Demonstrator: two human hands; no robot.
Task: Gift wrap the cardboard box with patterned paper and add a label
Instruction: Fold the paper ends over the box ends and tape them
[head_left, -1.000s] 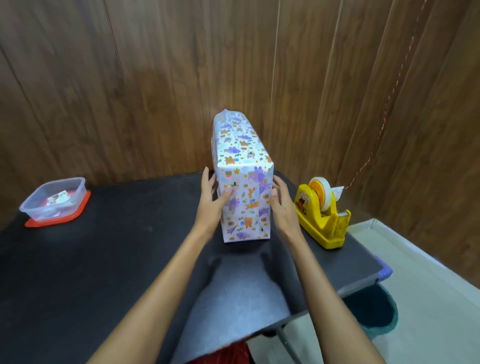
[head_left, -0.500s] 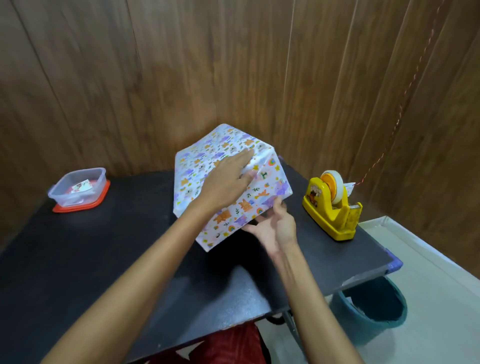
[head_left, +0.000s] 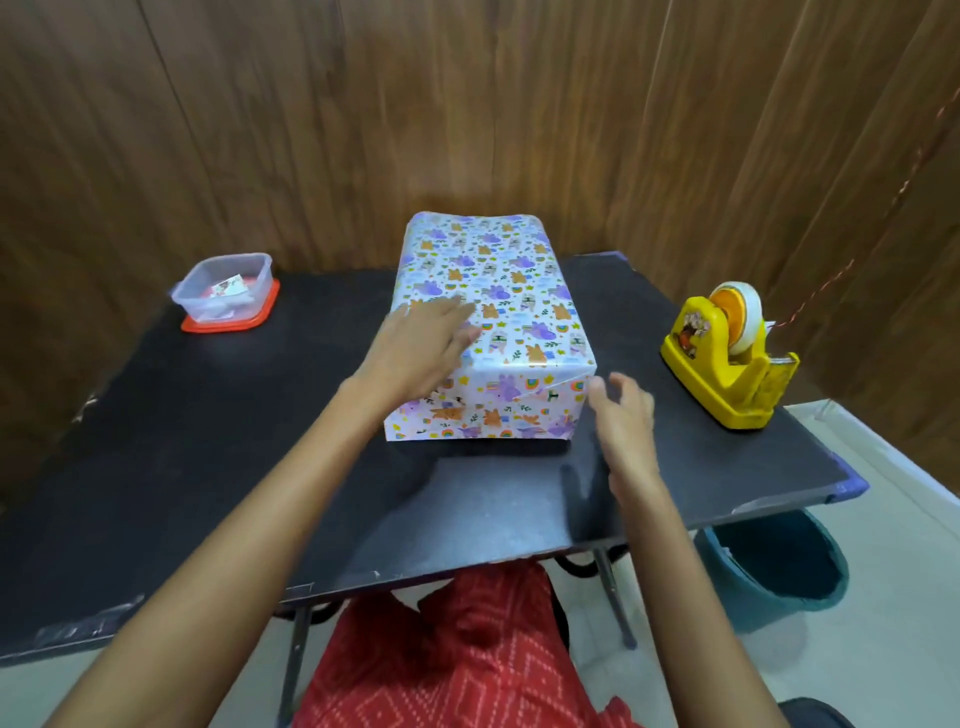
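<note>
the wrapped box (head_left: 511, 291) lies flat on the black tabletop (head_left: 208, 441), near its middle, with the long side running away from the person toward the wood-panelled wall (head_left: 467, 104). the patterned paper covers every face in view, white with small purple, orange and blue figures, and a folded seam runs slantwise across the near end face. the left hand (head_left: 415, 348) rests palm down on the near left part of the box's top, its grip spread flat with the fingers straight and pointing across the paper toward the right. the right hand (head_left: 626, 426) sits just beside the near right corner of the box, above the tabletop, its grip loose and open with the fingers slightly parted and holding nothing; it is blurred, so i cannot tell whether the fingertips touch the paper. a yellow tape dispenser (head_left: 727, 364) with a roll of tape stands well to the right of the box, near the tabletop's right edge. at the far left a clear plastic container (head_left: 223, 283) sits on a red lid, with a small printed slip inside. a teal bucket (head_left: 774, 566) stands on the floor below the right edge of the tabletop, and red patterned cloth (head_left: 467, 670) covers the person's lap at the near edge.
</note>
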